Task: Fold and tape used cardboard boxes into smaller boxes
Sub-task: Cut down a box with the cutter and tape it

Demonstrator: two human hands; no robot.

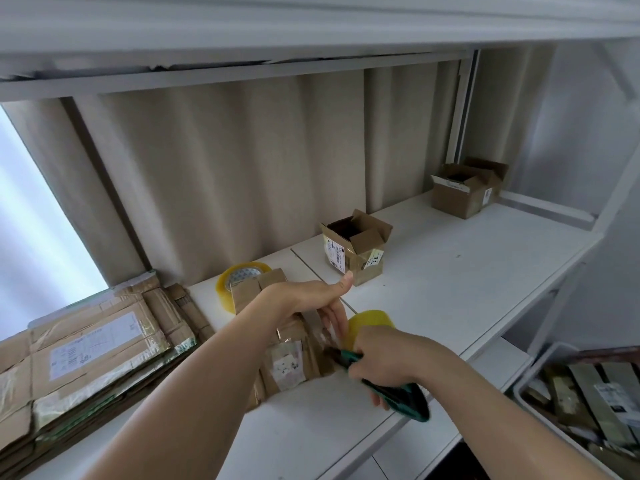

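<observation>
A small used cardboard box (287,358) with old labels and tape lies on the white table (450,271) in front of me. My left hand (311,299) rests on top of it, fingers curled over its right edge, thumb raised. My right hand (384,358) grips green-handled scissors (398,393), whose tip touches the box's right side, and also holds a yellow tape roll (370,325). A strip of tape runs between the roll and the box.
A second tape roll (239,282) lies behind the box. A stack of flattened cartons (86,358) lies at the left. Two small open boxes stand farther back, one at centre (356,251), one at far right (464,192). A bin of cardboard scraps (581,393) sits at the lower right.
</observation>
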